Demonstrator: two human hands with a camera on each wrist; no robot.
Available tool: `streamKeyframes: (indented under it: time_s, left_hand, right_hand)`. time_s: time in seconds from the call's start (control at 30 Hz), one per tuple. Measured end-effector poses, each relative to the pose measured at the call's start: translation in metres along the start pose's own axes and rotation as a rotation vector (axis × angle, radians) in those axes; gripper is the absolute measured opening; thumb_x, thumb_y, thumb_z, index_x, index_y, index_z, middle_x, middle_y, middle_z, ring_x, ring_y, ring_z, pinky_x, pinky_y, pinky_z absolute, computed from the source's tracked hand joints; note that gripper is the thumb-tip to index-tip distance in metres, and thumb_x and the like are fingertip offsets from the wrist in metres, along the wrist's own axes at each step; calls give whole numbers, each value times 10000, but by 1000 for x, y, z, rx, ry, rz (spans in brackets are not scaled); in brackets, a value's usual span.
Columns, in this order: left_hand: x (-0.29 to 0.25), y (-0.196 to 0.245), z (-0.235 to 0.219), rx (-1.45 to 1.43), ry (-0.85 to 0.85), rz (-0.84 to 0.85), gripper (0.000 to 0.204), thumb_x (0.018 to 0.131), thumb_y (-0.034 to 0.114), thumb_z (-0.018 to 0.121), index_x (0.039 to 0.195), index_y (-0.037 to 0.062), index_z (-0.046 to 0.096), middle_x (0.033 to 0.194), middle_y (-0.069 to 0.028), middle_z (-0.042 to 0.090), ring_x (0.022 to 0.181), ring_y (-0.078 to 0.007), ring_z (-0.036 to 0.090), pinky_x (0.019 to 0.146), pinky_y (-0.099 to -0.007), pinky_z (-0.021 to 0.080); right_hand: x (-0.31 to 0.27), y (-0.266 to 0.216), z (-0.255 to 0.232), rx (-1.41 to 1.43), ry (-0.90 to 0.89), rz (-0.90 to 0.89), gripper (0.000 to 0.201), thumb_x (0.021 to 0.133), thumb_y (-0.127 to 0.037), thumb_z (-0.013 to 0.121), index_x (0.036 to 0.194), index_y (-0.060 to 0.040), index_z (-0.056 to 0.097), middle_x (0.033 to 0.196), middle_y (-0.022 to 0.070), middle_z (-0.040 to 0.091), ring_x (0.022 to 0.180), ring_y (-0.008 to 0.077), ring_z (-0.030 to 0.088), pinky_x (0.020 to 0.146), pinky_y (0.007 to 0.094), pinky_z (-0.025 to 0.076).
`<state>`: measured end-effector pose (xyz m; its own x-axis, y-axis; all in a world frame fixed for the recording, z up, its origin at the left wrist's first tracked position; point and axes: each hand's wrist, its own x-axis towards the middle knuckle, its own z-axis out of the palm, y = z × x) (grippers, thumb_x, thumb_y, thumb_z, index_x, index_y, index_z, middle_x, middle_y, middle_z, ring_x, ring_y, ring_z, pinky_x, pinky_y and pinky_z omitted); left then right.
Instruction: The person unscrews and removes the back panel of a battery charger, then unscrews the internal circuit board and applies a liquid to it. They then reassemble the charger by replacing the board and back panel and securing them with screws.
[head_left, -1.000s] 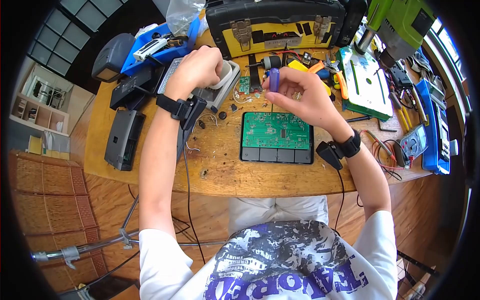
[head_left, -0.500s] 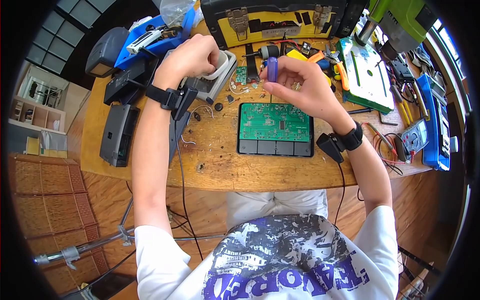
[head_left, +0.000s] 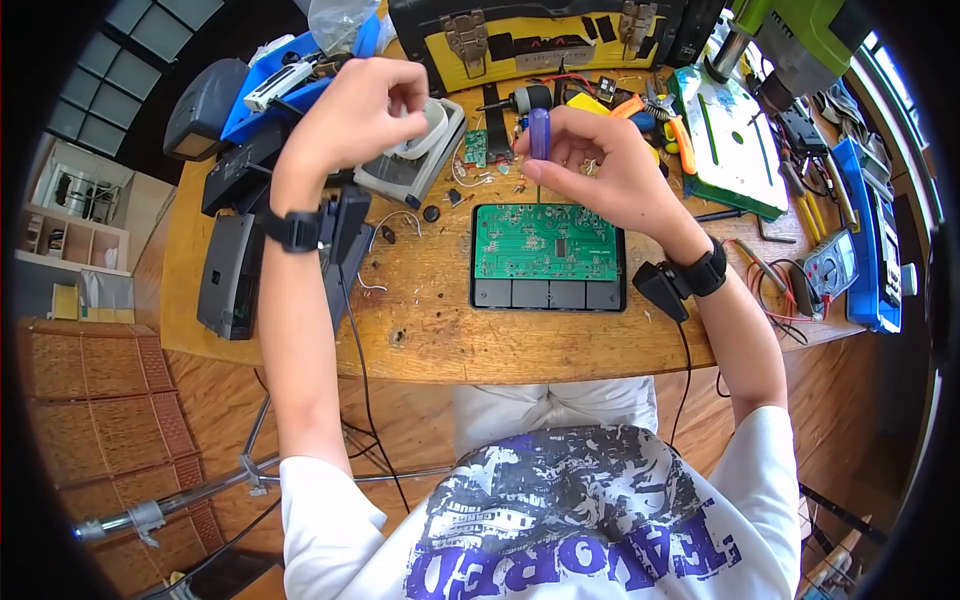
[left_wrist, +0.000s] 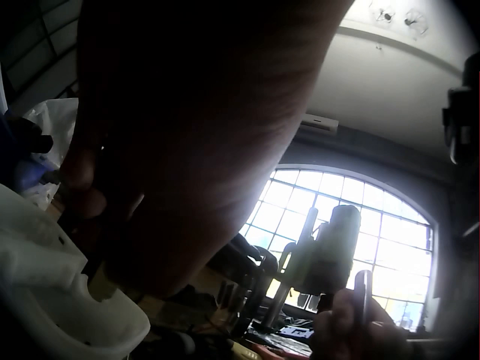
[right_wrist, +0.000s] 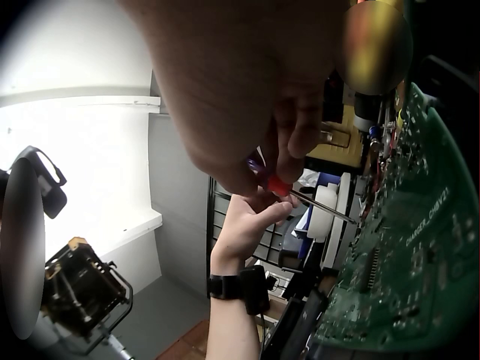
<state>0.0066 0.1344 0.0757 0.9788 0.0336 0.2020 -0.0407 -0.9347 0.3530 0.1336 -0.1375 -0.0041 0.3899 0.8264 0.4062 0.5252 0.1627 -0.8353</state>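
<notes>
Purple screwdriver [head_left: 540, 132] stays gripped; left hand [head_left: 365, 110] has lifted.

Wooden workbench [head_left: 440, 340] carries a black and yellow tool case [head_left: 540, 40] along its far edge, with a green drill press [head_left: 800, 40] at the far right corner and a green and white base plate [head_left: 735, 140] beneath it. At the right edge lie a multimeter [head_left: 830, 270] with red and black leads and a blue case [head_left: 870, 250]. At left: black casings [head_left: 228, 275], a blue tray [head_left: 290, 85] and a clear plastic bag [head_left: 345, 20].
</notes>
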Motion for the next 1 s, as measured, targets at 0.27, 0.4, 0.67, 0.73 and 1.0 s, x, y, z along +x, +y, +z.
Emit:
streamKeyframes:
  time_s: [0.27,0.4,0.67,0.73,1.0]
  left_hand:
    - [-25,29,33,-212,71,23,115,828,68,760,872,-9,686,784,-29,691,704,-92,635,663,-264,515]
    - [-33,22,36,-232,192,-50,85,856,37,780,893,-2,714,774,-16,698,691,-69,624,642,-251,495]
    - [-32,32,64,-221,69,27,140,872,57,831,990,-7,791,829,-67,725,711,-133,677,657,-289,523]
    - [-23,32,76,-204,1,111,140,862,45,826,979,-21,785,862,-122,737,751,-238,731,701,-349,569]
    - [-3,43,85,-52,-212,11,120,826,52,823,917,-20,793,843,-179,765,804,-333,758,753,-399,598]
  right_hand:
    - [1,-5,-6,-36,9,27,214,979,-189,836,1123,-47,764,825,-46,703,709,13,590,660,214,485]
    - [0,-6,-13,-59,32,-4,219,981,-189,837,1125,-40,764,839,-43,708,724,14,593,671,209,489]
    - [-8,-11,-25,-142,89,-3,230,973,-123,835,1161,-10,765,852,-10,729,747,34,634,711,220,530]
    - [-9,-13,-26,-178,94,-9,232,969,-119,837,1158,-6,763,856,-5,731,758,38,642,723,223,537]
    - [-12,-13,-31,-232,52,-5,237,949,-135,849,1114,1,747,874,36,735,765,92,684,746,261,574]
